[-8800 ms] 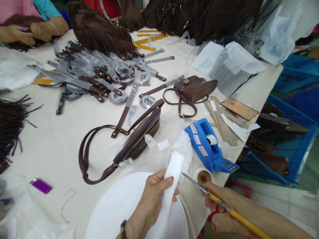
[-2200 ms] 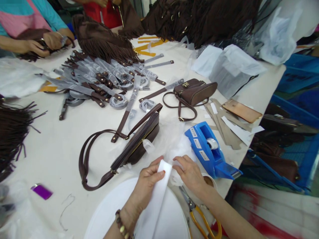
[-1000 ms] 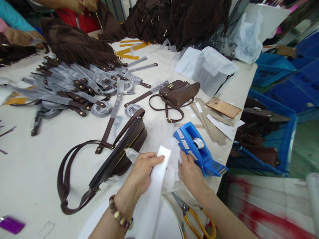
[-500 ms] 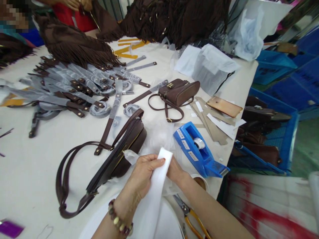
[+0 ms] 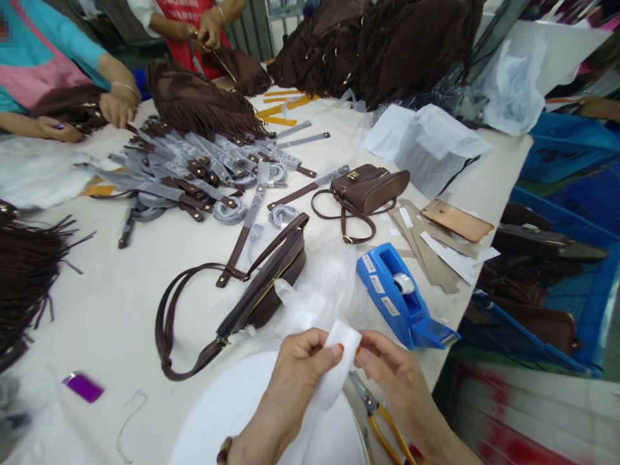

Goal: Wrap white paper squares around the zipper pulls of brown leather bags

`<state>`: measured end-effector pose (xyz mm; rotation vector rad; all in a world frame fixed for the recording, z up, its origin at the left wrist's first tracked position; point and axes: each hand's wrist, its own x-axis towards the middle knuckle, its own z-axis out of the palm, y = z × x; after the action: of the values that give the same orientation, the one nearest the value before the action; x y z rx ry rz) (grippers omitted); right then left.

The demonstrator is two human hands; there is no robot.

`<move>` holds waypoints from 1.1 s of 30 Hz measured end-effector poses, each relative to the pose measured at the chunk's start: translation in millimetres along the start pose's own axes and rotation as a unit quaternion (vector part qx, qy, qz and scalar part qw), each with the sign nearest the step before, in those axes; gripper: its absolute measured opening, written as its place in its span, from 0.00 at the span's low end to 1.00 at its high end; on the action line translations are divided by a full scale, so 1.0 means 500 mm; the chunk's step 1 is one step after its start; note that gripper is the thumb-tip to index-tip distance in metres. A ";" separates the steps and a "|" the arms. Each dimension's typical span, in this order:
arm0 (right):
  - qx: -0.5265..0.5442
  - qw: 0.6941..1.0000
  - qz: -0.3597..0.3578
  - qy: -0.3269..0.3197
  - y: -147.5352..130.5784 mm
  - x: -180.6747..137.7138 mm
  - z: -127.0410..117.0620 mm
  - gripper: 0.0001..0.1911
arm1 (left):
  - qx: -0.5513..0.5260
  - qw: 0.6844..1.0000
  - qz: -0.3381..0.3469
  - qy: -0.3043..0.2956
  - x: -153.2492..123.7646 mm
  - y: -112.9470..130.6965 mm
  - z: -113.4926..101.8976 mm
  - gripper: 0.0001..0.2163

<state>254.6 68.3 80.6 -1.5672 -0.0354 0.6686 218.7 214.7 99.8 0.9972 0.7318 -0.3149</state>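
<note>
Since half a second ago the right hand [image 5: 394, 378] has come out from behind the foam strip [image 5: 339, 361] to its near edge, and the strip's free end has sunk lower and curled. Both hands now pinch that end, left hand [image 5: 303, 378] thumb and forefinger pressed together on one side, right fingertips [image 5: 361, 352] meeting it from the other. Strip hangs off the table's near edge, running down to the big white roll [image 5: 232, 413] below. Judged very light, soft and limp: it bends under its own weight, likely creases or tears if pulled hard, so best held flat near the end with both hands, as here. Scissors [image 5: 375, 420] lie just under the right wrist. Blue tape dispenser [image 5: 402, 297] near, to the right. Brown bag [image 5: 264, 290] with thin plastic wrap [image 5: 322, 290] lies beyond the hands. Further off, wrapped straps [image 5: 194, 171]; co-workers' hands [image 5: 116, 106] at the far corner.
</note>
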 end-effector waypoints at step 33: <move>-0.459 0.870 -0.178 -0.037 0.179 -0.146 -0.106 0.15 | 0.045 0.995 -0.053 0.078 0.051 -0.094 0.016 0.08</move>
<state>184.3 -21.4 24.3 -2.3548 -0.7848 0.4195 214.4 185.2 54.5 1.0791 0.9204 -0.3678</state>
